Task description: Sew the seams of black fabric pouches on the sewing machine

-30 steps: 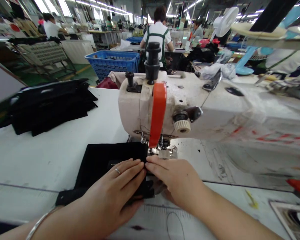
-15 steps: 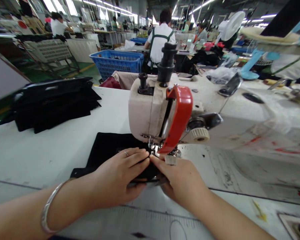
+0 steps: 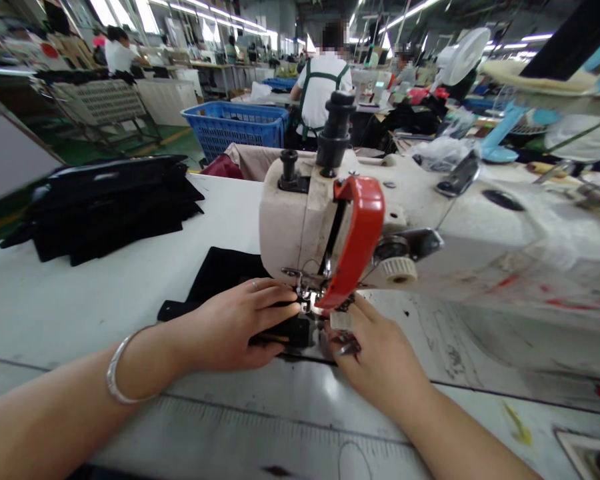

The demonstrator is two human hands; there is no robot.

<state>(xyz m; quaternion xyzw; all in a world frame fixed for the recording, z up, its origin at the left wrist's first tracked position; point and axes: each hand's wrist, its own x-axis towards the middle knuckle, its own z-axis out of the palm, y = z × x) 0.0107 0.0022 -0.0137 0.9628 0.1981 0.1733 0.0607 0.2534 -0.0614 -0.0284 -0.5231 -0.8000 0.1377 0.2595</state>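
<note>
Beneath both hands, a broad white table. Just ahead of the grip and reaching away to its right, a sewing machine, head overhanging the fingertips. Well off to the left of the grip, a pile of black pieces; cannot tell whether finished or waiting.

Under the left hand and in beneath the machine's head, a single black cloth, lying flat, with a tab showing just beyond the wrist. Done so far, by the look of it: placed and lined up at the foot. Shows no clear seam, so cannot say how much is stitched. Seems part-way along — neither let go nor laid aside — with any remaining stitching and the release left to do.

Right hand to the right of the foot, fingers partly hidden behind metal parts; cannot tell whether pinching the cloth or only resting. Left hand palm down, fingers extended over the cloth and thumb apart by its near edge, pressing rather than pinching.

Just above and between the two hands, a red guard. At the left fingertips, the foot; too small to tell if raised or down. Beside the left thumb, a short gold strip, perhaps a zip. On a left finger, a thin ring.
</note>
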